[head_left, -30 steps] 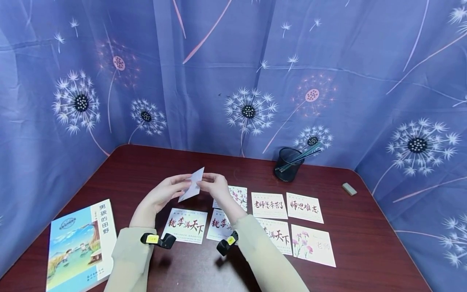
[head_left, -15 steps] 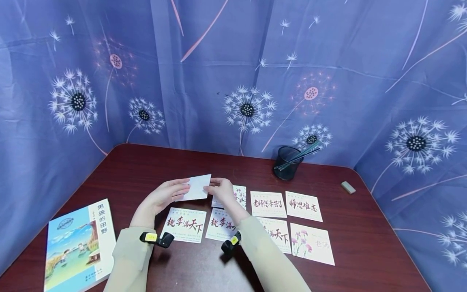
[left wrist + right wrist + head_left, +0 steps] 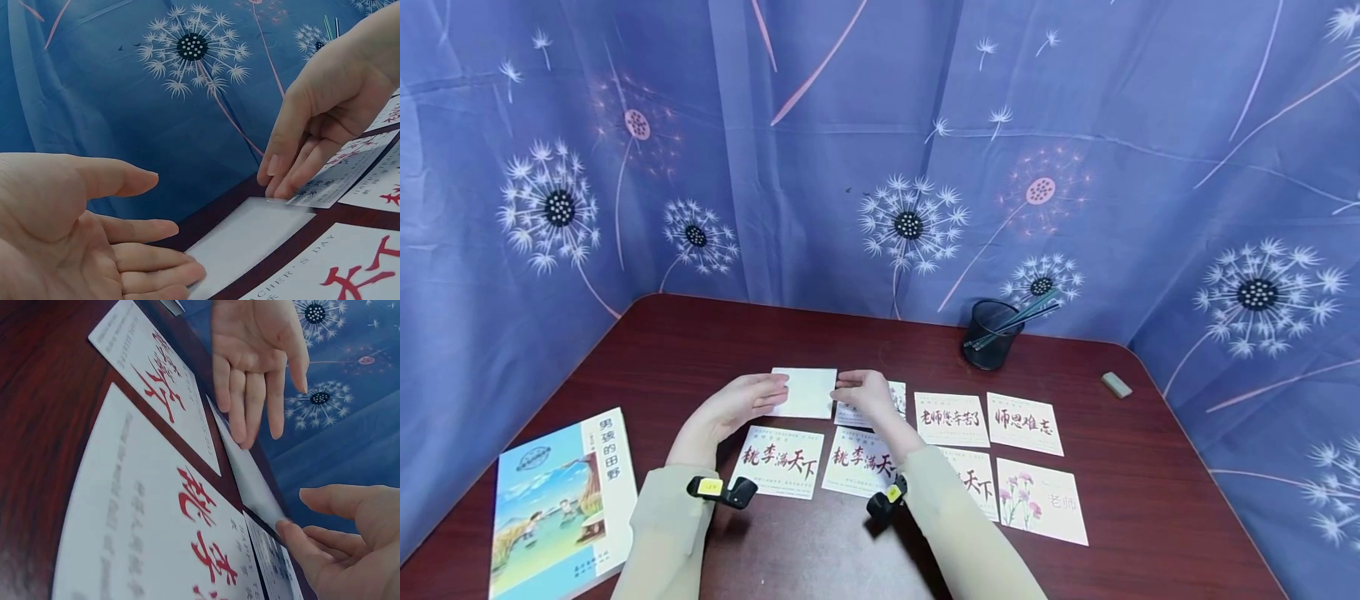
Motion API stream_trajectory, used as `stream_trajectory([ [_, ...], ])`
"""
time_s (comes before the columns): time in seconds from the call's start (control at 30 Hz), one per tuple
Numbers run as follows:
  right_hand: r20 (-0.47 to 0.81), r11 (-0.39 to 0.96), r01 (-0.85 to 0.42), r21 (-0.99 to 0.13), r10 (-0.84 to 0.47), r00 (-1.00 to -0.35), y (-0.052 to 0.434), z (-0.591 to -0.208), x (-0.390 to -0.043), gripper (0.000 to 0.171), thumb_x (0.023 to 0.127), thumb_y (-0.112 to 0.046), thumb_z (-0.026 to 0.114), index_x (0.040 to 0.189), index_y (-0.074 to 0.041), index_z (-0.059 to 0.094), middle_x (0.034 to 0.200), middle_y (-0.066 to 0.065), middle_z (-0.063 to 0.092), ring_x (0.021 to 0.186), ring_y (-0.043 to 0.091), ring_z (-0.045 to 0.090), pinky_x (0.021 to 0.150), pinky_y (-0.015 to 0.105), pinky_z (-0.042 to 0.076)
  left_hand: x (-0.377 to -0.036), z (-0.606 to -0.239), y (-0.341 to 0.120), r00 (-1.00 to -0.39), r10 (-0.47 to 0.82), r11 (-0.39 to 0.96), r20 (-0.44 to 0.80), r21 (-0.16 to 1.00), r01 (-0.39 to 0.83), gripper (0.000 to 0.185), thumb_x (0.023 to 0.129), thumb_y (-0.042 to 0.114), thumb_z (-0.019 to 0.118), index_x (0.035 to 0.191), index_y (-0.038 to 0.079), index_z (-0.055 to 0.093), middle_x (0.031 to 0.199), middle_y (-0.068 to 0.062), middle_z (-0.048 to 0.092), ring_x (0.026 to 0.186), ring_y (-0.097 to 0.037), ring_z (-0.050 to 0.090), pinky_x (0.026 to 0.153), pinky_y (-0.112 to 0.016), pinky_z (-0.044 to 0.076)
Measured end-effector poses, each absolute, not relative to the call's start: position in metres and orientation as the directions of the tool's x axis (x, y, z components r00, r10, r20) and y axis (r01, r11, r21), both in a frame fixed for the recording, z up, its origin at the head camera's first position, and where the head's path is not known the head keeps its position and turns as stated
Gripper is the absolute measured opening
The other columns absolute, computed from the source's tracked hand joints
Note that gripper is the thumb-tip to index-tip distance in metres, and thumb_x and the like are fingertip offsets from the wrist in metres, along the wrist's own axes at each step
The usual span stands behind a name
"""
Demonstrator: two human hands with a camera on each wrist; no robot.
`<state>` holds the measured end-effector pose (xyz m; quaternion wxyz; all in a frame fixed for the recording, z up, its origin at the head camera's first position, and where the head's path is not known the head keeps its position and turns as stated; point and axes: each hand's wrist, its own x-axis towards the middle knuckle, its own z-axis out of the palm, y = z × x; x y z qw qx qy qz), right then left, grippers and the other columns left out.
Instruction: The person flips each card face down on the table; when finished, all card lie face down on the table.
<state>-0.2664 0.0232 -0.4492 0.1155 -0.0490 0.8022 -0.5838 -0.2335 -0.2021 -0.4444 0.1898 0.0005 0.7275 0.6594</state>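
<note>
A white card [image 3: 805, 393] with a blank face up lies flat at the left end of the back row of cards. My left hand [image 3: 737, 408] is at its left edge, with fingers extended and thumb raised apart in the left wrist view. On the card's other side is my right hand [image 3: 867, 398]; in the right wrist view one fingertip meets the card's edge while the thumb [image 3: 325, 499] stands away. A blossom-printed card [image 3: 898, 395] is partly covered by the right hand. Just in front lies a card with red lettering [image 3: 778, 462].
Several more printed cards, such as a pink-flower card [image 3: 1042, 502], lie in two rows to the right. A book [image 3: 565, 508] is at the left. Toward the back are a black mesh pen holder [image 3: 987, 337] with pencils and an eraser [image 3: 1117, 385].
The white card, held tilted between both hands before, has come down flat onto the table. The right thumb and fingers have let go of it, and the left hand's grip has loosened.
</note>
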Motion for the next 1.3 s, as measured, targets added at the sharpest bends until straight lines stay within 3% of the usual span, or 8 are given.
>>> stream_trajectory([
  [0.3,-0.109,0.323,0.036,-0.946,-0.21,-0.972,0.043,-0.449,-0.267,0.04,0.081,-0.007,0.071,0.119,0.003,0.065,0.109,0.015,0.071,0.099,0.021,0.068,0.089,0.03,0.053,-0.23,-0.438,-0.197,-0.932,0.225,0.171,-0.284,0.953,-0.249,0.054,0.102,0.018,0.041,0.145,-0.012,0.027,0.149,-0.031,0.031,0.139,-0.041,0.034,0.118,-0.051,0.022],
  [0.5,-0.084,0.27,0.028,-0.962,-0.196,-0.977,0.069,-0.44,-0.265,0.043,0.082,-0.001,0.068,0.124,0.006,0.06,0.117,0.021,0.067,0.099,0.025,0.068,0.087,0.033,0.055,-0.231,-0.432,-0.182,-0.96,0.156,0.083,-0.233,0.972,-0.222,0.052,0.102,0.015,0.041,0.147,-0.007,0.027,0.151,-0.028,0.031,0.139,-0.039,0.034,0.119,-0.048,0.02],
  [0.77,-0.078,0.228,0.04,-0.973,-0.157,-0.984,0.108,-0.433,-0.265,0.046,0.083,0.006,0.065,0.128,0.01,0.055,0.122,0.027,0.062,0.11,0.034,0.063,0.098,0.04,0.05,-0.238,-0.435,-0.147,-0.962,0.161,-0.001,-0.22,0.975,-0.223,0.053,0.1,0.008,0.04,0.146,-0.011,0.023,0.15,-0.031,0.03,0.14,-0.04,0.031,0.119,-0.047,0.02],
  [1.3,-0.177,0.289,0.105,-0.951,-0.236,-0.955,0.13,-0.437,-0.256,0.059,0.077,0.01,0.067,0.134,0.009,0.049,0.132,0.027,0.055,0.122,0.038,0.055,0.096,0.037,0.051,-0.239,-0.436,-0.113,-0.954,0.191,-0.061,-0.229,0.968,-0.244,0.055,0.096,0.005,0.04,0.144,-0.015,0.023,0.151,-0.033,0.025,0.143,-0.039,0.023,0.12,-0.045,0.018],
])
